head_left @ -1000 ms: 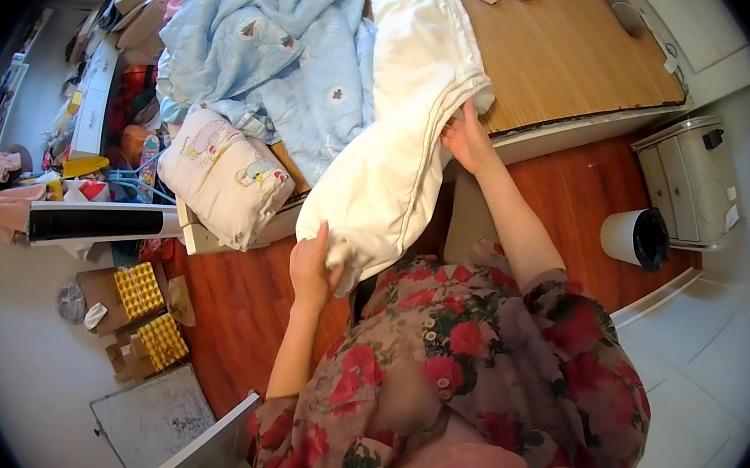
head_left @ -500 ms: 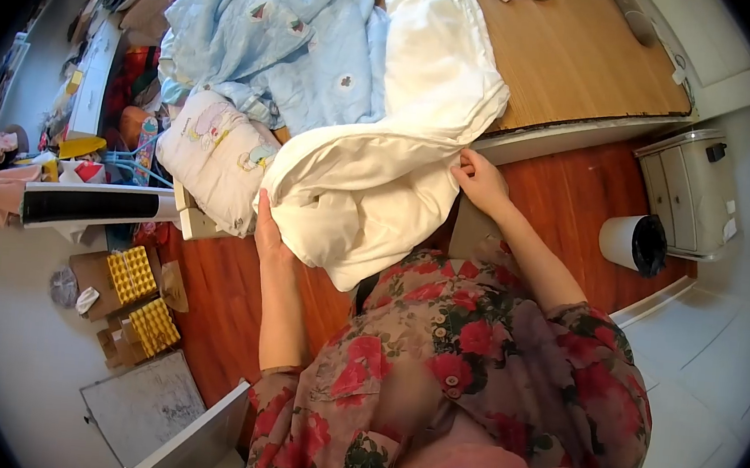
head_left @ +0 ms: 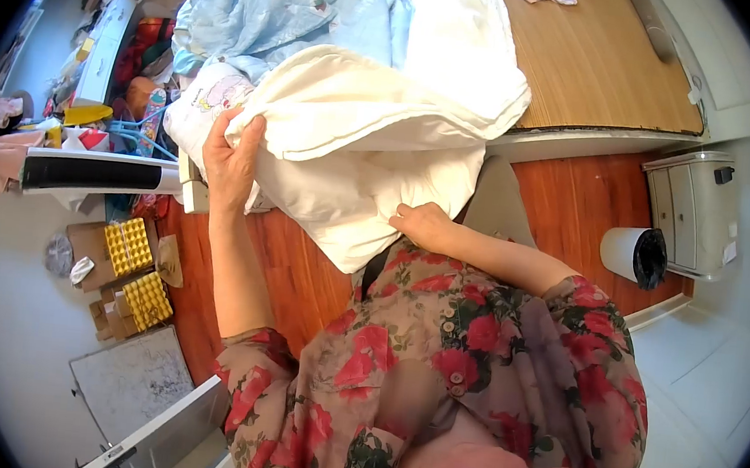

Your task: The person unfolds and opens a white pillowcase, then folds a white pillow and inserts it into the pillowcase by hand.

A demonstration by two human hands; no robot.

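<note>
A white quilt cover [head_left: 352, 187] hangs in loose folds over the front of the bed and down toward my lap. My left hand [head_left: 232, 159] grips its upper fold at the left side, thumb and fingers closed on the cloth. Lower down, my right hand [head_left: 426, 226] pinches the near layer of the cover close to my waist. A light blue plush blanket [head_left: 314, 15] lies bunched behind the cover. Partly hidden behind my left hand is a white pillow with a cartoon print [head_left: 214, 91].
Bare wooden bed board [head_left: 604, 67] extends to the right. A white bin with a black bag [head_left: 623, 251] stands near a small cabinet [head_left: 685, 208]. Yellow egg trays [head_left: 129, 246] and cardboard lie on the floor at left, below a cluttered shelf.
My left hand has risen to the left, lifting the cover's edge and folding it back toward the blue blanket. My right hand has moved left and down, onto the near layer.
</note>
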